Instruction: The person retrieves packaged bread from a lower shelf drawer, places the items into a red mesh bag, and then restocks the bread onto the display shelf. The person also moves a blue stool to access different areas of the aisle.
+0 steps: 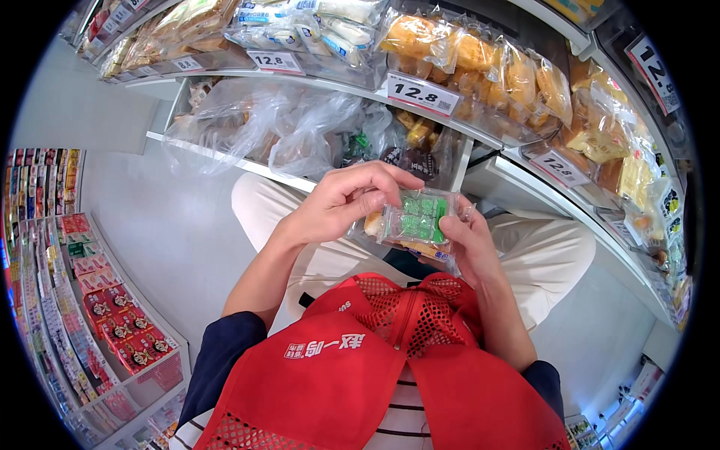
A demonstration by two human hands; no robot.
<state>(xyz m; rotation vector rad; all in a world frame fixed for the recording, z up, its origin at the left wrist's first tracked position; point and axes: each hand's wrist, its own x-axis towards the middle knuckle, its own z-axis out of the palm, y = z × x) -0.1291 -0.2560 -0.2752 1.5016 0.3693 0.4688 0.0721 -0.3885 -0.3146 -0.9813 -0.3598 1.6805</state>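
My right hand [472, 233] grips several small clear-wrapped packs of bread in front of my lap, its thumb on the edge of a pack with green printing [419, 218]. Over the left end of these packs is my left hand [360, 197], fingers curled and thumb near the index finger; whether it pinches the wrapping I cannot tell. Just beyond my hands, a pulled-out white drawer [253, 164] holds clear plastic bags [309, 124] and more wrapped snacks, among them a dark printed pack [413, 162].
Above the drawer runs a shelf with wrapped buns [413, 36], white packs [304, 34] and price cards [423, 94]. Its curve continues down my right side. At the left stands a display rack [163, 371] with red packs [132, 326]. My bent knees flank my hands.
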